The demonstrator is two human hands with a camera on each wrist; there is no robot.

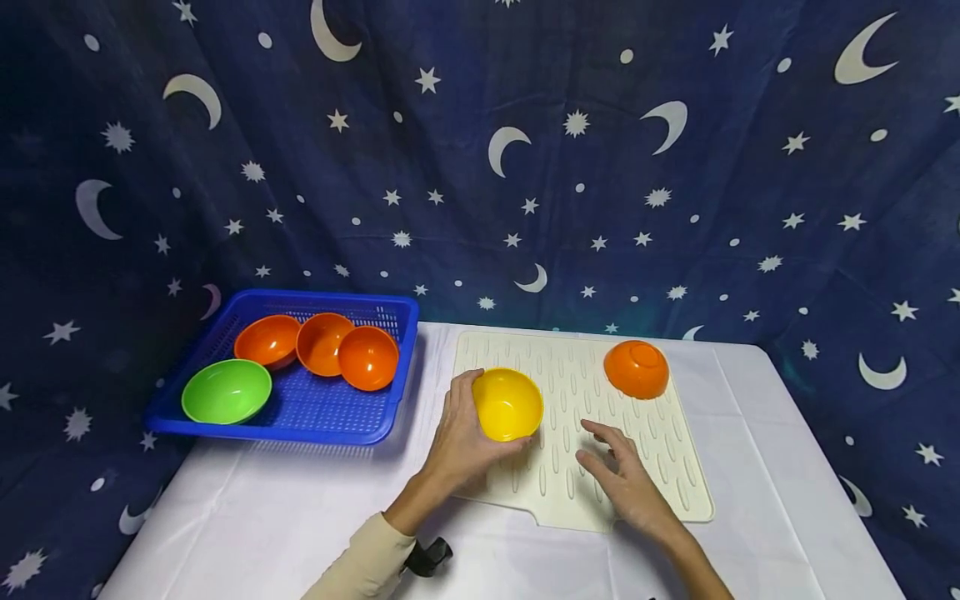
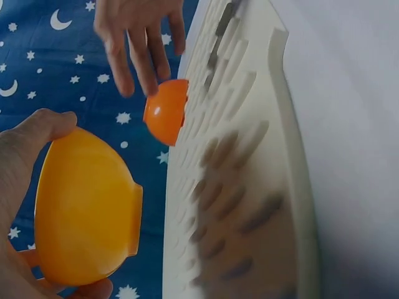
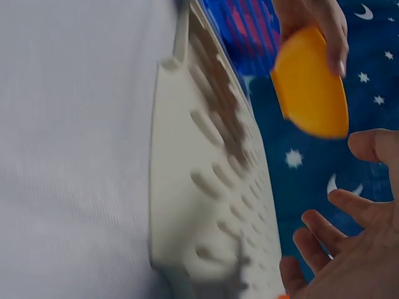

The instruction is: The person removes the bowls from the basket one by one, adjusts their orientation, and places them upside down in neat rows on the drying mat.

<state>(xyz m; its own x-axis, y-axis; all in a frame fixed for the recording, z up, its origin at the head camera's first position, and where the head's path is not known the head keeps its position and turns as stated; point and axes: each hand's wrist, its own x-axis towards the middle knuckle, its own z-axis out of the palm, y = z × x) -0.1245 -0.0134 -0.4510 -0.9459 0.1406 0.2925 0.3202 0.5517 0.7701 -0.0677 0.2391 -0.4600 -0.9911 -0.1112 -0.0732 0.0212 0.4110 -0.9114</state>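
A yellow bowl [image 1: 508,405] is held by its rim in my left hand [image 1: 467,433], thumb on the near side and fingers on the far side. The left wrist view shows this bowl [image 2: 87,208] raised off the ribbed cream drying mat [image 1: 570,375]. My right hand [image 1: 626,483] hovers over the mat's right part, fingers spread and holding nothing; in the right wrist view its fingers [image 3: 318,227] stand apart from the yellow bowl [image 3: 312,84]. Upside down at the mat's far right corner rests an orange bowl [image 1: 636,369].
To the left stands a blue plastic basket [image 1: 322,417] with a green bowl [image 1: 227,392] and three orange bowls [image 1: 368,358] inside. A white cloth [image 1: 285,517] covers the table. Behind hangs a dark blue curtain [image 1: 465,242] with moons and stars. A black object [image 1: 428,557] sits by the left wrist.
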